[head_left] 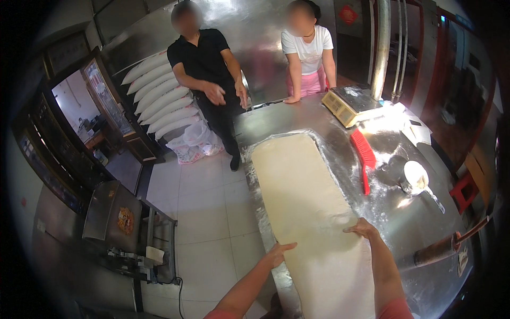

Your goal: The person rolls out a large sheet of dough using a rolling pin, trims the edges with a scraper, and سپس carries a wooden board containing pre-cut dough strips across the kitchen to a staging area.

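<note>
A long, pale sheet of dough (pixel 297 181) lies lengthwise on the flour-dusted metal table (pixel 340 138) in front of me. At its left edge, my left hand (pixel 276 254) grips the sheet, thumb on top and the other fingers mostly hidden at the edge. Across from it, my right hand (pixel 364 228) holds the right edge, its thumb pointing inward over the dough. The dough's surface dips and wrinkles slightly beside the right hand. The near end of the sheet runs between my forearms and out of view.
Right of the dough lie a red brush (pixel 364 154), a metal scoop with a handle (pixel 415 179), a rolling pin (pixel 438 250) and a scale (pixel 348 106). Two people stand beyond the table, one leaning on it. Stacked white sacks (pixel 162 98) and a machine (pixel 114 212) are left.
</note>
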Motion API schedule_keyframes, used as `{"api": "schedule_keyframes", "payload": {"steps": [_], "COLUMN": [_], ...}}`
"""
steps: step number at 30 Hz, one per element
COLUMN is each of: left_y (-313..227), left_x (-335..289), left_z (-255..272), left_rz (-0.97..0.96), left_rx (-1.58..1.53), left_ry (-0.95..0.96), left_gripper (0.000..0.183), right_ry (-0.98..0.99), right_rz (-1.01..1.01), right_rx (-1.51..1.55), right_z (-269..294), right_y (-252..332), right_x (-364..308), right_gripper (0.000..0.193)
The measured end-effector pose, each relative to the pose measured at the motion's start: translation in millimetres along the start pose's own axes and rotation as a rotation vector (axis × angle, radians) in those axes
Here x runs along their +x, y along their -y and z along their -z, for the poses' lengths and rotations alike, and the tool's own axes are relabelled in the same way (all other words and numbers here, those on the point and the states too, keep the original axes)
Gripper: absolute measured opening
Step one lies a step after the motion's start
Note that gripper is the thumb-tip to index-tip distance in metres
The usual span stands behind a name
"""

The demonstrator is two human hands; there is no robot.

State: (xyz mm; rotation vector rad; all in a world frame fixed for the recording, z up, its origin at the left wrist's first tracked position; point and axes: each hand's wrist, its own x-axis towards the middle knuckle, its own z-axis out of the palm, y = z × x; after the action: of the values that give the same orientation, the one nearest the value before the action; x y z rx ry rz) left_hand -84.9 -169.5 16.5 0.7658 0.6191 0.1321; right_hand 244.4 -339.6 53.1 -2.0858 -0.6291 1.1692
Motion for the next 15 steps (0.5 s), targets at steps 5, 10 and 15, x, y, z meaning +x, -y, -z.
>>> {"api": "schedule_keyframes", "payload": {"steps": [5, 10, 15], "left_y": [6.4, 3.1, 3.2], "left_x": [0.5, -0.1, -1.6], "left_z": [4.6, -3.2, -0.6], "left_rz": [-0.029, -0.044, 0.004], "left_rx": [0.008, 0.05, 0.034], "left_ry": [-0.022, -0.032, -0.079], "left_gripper": [0.053, 0.053, 0.051], "right_ry": [0.022, 0.008, 0.023], "right_rz": [-0.018, -0.007, -0.019], "right_rx": [0.014, 0.019, 0.036], "right_z": [-4.2, -1.1, -5.9], "right_y": [11.1, -10.4, 12.3], "right_x": [-9.6, 7.6, -10.9], "right_gripper": [0.038, 0.034, 0.033]}}
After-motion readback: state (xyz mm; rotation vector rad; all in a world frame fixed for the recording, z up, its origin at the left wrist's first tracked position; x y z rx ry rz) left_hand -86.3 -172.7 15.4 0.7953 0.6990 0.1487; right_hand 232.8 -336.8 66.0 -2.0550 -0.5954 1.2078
